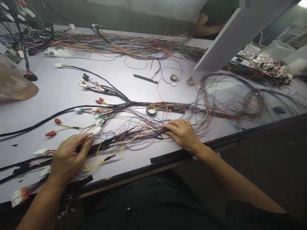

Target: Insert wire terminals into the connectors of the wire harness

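A wiring harness of many thin coloured wires (134, 132) lies across the white table in front of me. My left hand (70, 156) pinches several wires just below a white connector (97, 130). Further right, my right hand (181, 132) has its fingers closed round the loose wires of the same bundle. Yellow wires (103, 163) loop down beside my left hand. Red connectors (51, 134) and a large white-and-orange connector (19, 196) lie at the left on their branches. A roll of tape (151, 110) rests by the black-taped trunk (136, 103) of the harness.
A long pile of wires (115, 44) runs along the back. Two more tape rolls, one of them a brown roll (174, 77), lie near a black strip (145, 79). A grey upright panel (223, 41) stands at the right back. Behind it shows another person's arm (203, 27).
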The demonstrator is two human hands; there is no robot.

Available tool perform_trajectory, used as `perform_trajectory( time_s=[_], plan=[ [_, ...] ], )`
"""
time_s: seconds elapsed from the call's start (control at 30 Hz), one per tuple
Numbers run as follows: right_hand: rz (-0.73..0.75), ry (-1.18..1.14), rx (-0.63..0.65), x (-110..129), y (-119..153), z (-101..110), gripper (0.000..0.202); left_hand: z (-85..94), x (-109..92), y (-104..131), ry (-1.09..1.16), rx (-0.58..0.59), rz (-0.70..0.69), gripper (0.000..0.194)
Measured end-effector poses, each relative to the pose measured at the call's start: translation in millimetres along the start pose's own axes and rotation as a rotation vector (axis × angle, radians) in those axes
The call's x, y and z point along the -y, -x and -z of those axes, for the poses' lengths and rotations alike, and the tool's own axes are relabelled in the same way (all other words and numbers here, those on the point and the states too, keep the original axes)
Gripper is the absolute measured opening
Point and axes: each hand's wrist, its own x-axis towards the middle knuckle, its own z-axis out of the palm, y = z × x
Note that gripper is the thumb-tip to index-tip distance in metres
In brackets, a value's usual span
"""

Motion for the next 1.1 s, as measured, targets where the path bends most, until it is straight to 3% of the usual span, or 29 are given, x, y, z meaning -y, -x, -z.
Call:
perform_trajectory(
  time_s=[0.1,0.37,0.57,0.7,0.9,1.1],
  plan=[
    [0.027,0.045,0.040,-8,-5,5,0.008,-3.2,1,1,-0.093,-0.057,-0.051,0.024],
    [0.113,-0.001,-0.049,-2,5,29,0.006,-1.8,-1,2,-0.153,-0.050,-0.057,0.024],
    [0.129,-0.054,0.063,4,32,26,0.010,-1.1,-2,3,-0.153,-0.045,-0.060,0.023],
    [0.092,-0.086,-0.025,9,36,26,0.016,1.9,-4,4,-0.148,-0.017,-0.057,0.024],
    [0.145,-0.275,-0.153,55,6,10,0.027,4.8,-4,10,-0.133,-0.021,-0.047,0.024],
    [0.125,-0.224,-0.063,100,-21,-19,0.031,4.9,-3,13,-0.160,-0.017,-0.070,0.019]
  ],
)
